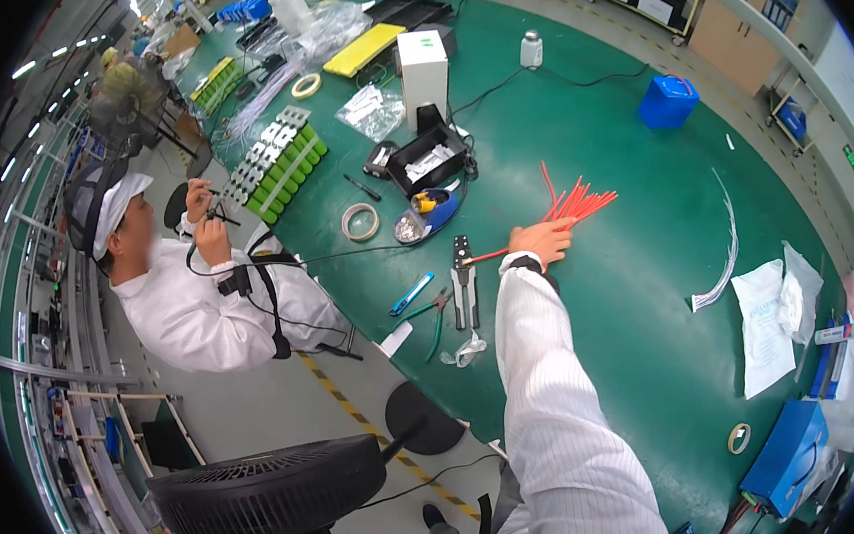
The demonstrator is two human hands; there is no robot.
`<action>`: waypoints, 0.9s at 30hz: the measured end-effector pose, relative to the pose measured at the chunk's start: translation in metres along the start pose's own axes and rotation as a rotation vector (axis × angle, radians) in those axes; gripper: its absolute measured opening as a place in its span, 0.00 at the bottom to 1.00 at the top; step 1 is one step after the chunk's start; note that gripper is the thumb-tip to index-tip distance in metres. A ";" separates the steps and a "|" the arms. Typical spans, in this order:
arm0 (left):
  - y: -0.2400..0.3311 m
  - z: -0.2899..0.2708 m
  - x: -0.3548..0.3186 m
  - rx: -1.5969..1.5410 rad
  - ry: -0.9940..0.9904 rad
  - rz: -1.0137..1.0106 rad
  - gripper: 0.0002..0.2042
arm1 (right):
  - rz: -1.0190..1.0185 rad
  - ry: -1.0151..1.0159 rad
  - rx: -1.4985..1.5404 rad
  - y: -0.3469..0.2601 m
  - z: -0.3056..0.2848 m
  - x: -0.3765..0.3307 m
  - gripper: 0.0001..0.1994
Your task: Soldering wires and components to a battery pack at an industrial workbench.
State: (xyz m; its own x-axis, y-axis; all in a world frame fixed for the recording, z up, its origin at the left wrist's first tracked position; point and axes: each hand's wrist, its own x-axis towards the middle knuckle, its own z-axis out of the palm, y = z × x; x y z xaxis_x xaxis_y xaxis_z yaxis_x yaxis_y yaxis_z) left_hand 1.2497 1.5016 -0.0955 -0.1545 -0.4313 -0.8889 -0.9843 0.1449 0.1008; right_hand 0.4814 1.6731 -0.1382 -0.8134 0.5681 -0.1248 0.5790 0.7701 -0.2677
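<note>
My right hand (pixel 542 242) reaches out over the green table, its fingers closed over the near end of a bundle of red wires (pixel 586 203). The loose ends fan out to the upper right beyond my fingers. One red wire (pixel 487 256) runs leftward from beside the hand to the jaws of a wire stripper with grey handles (pixel 465 289). Left of that tool lie green-handled pliers (pixel 439 324), a blue utility knife (pixel 412 294) and a small crumpled plastic bag (pixel 466 350). My left hand is out of view.
A co-worker in white (pixel 199 305) handles a cable at the table's left edge, near a green battery pack (pixel 284 173). Further off are a black tray (pixel 429 158), a white box (pixel 424 71) and a blue block (pixel 669 101). White wires (pixel 729 253) lie right; a black fan (pixel 269 490) stands lower left.
</note>
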 end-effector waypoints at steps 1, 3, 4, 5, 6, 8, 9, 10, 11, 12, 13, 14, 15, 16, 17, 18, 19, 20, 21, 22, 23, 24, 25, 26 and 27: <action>0.003 0.003 -0.001 -0.005 -0.004 -0.002 0.19 | -0.005 0.068 -0.057 0.003 0.012 0.017 0.54; -0.005 0.002 -0.013 -0.027 0.018 -0.034 0.19 | -0.075 0.224 -0.188 -0.001 0.034 0.019 0.35; -0.006 0.006 -0.012 -0.033 0.019 -0.029 0.19 | -0.059 0.260 -0.216 0.001 0.049 0.035 0.28; -0.001 0.011 -0.003 -0.038 0.004 -0.003 0.19 | -0.037 0.317 -0.245 0.009 0.062 0.066 0.21; 0.000 0.015 0.003 -0.043 -0.006 0.012 0.19 | -0.061 0.325 -0.243 0.021 0.067 0.090 0.14; 0.002 0.022 0.014 -0.052 -0.022 0.049 0.19 | -0.209 0.032 -0.036 0.057 0.051 0.141 0.20; -0.025 0.019 -0.010 -0.078 0.032 -0.028 0.19 | -0.272 -0.300 0.110 0.042 0.045 0.094 0.24; -0.025 0.021 -0.003 -0.081 0.022 0.005 0.19 | -0.297 -0.269 0.119 0.048 0.027 0.114 0.24; -0.021 0.025 0.012 -0.085 0.002 0.061 0.19 | -0.117 -0.294 0.515 0.067 0.001 0.156 0.22; -0.023 0.029 0.023 -0.093 -0.014 0.097 0.19 | 0.055 -0.334 0.909 0.073 -0.022 0.174 0.21; -0.051 0.028 0.007 -0.119 0.017 0.050 0.19 | 0.163 -0.532 1.322 0.058 -0.028 0.133 0.17; -0.073 0.027 -0.002 -0.145 0.038 0.031 0.19 | 0.222 -0.590 1.488 0.047 -0.052 0.108 0.11; -0.090 0.029 -0.004 -0.161 0.043 0.032 0.19 | 0.135 -0.628 1.589 0.048 -0.081 0.098 0.10; -0.108 0.029 -0.005 -0.183 0.053 0.029 0.19 | 0.035 -0.634 1.566 0.050 -0.114 0.083 0.07; -0.119 0.031 0.007 -0.192 0.039 0.067 0.19 | -0.094 -0.680 1.664 0.071 -0.150 0.101 0.07; -0.137 0.033 0.011 -0.213 0.041 0.073 0.19 | -0.118 -0.698 1.676 0.084 -0.182 0.093 0.07; -0.155 0.036 0.016 -0.230 0.036 0.086 0.19 | -0.218 -0.651 1.694 0.105 -0.215 0.087 0.08; -0.177 0.040 0.019 -0.251 0.035 0.089 0.19 | -0.210 -0.621 1.804 0.127 -0.245 0.073 0.02; -0.198 0.043 0.026 -0.268 0.029 0.107 0.19 | -0.254 -0.645 1.849 0.157 -0.278 0.066 0.05; -0.223 0.045 0.031 -0.283 0.025 0.118 0.19 | -0.347 -0.710 1.913 0.190 -0.305 0.048 0.08; -0.251 0.049 0.033 -0.293 0.022 0.123 0.18 | -0.441 -0.718 1.984 0.225 -0.328 0.020 0.09; -0.288 0.050 0.031 -0.315 0.029 0.114 0.18 | -0.575 -0.767 1.978 0.248 -0.340 -0.022 0.08; -0.328 0.053 0.029 -0.334 0.034 0.099 0.18 | -0.592 -0.647 1.930 0.266 -0.344 -0.072 0.10; -0.360 0.056 0.030 -0.333 0.029 0.103 0.18 | -0.454 -0.418 1.838 0.292 -0.357 -0.124 0.12; -0.385 0.052 0.045 -0.281 0.014 0.182 0.18 | -0.577 -0.545 1.823 0.363 -0.369 -0.111 0.11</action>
State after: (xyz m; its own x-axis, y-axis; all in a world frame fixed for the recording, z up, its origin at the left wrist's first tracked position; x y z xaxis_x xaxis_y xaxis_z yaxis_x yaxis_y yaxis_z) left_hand 1.6263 1.4727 -0.1981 -0.3291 -0.4338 -0.8388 -0.9252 -0.0294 0.3783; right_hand 0.8031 1.9966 0.1307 -0.9824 0.0004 0.1865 -0.1552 -0.5567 -0.8161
